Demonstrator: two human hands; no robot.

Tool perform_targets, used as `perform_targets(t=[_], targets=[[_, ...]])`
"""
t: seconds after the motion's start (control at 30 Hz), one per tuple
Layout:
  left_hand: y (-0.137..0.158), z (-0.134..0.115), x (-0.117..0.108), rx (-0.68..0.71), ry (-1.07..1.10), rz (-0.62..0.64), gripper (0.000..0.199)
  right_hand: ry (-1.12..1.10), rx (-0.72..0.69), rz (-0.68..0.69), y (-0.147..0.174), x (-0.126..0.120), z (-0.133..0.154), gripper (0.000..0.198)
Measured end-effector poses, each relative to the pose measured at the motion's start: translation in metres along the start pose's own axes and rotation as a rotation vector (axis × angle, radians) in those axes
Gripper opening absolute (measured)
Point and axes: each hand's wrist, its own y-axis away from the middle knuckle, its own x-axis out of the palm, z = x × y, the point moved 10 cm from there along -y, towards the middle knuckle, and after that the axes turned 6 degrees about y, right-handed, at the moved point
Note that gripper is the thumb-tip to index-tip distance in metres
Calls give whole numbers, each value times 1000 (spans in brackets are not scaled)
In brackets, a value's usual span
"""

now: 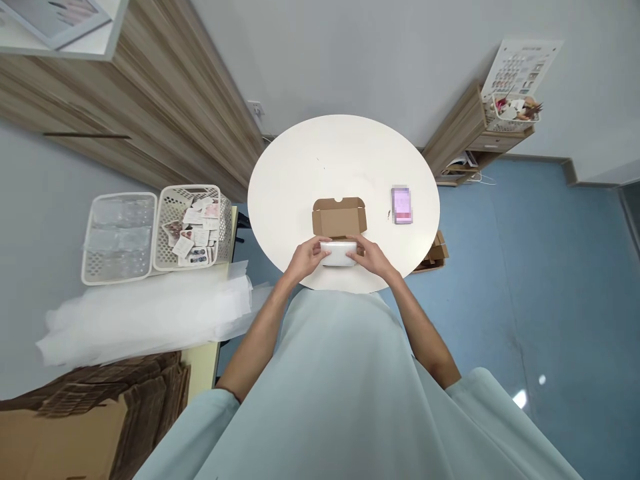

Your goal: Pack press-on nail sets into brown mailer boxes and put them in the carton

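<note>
A small white case with rounded edges (339, 253) is held level between my two hands, close to the near edge of the round white table. My left hand (307, 257) grips its left end, thumb in front and fingers behind. On the right end, my right hand (371, 256) holds it in the same way. Just beyond the case lies an open brown cardboard box (340, 220), its lid folded back away from me. The case and my fingers hide the box's near part. I cannot tell whether the case touches the box.
A phone (402, 205) lies on the table (345, 143) to the right. At left, a basket of cards (165, 257), a basket of clear packets (120, 230), white sheeting (150, 320) and stacked flat cardboard (140, 413) sit on a side surface. Cardboard (436, 253) shows below the table's right edge.
</note>
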Motion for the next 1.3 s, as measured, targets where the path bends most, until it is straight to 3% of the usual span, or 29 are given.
perform_targets(t=[0.2, 0.37, 0.6, 0.97, 1.3], targets=[[-17, 37, 3, -163, -100, -196, 44, 27, 117, -92, -10, 5, -32, 52], [-27, 50, 9, -194, -228, -288, 39, 171, 143, -49, -24, 11, -38, 43], [-33, 55, 23, -155, -366, -237, 15, 439, 93, 11, -36, 32, -35, 26], [-47, 63, 38, -242, -608, -171, 26, 697, 79, 75, -42, 52, -32, 31], [-49, 56, 47, -247, -737, -105, 25, 733, 22, 23, -42, 55, -33, 32]])
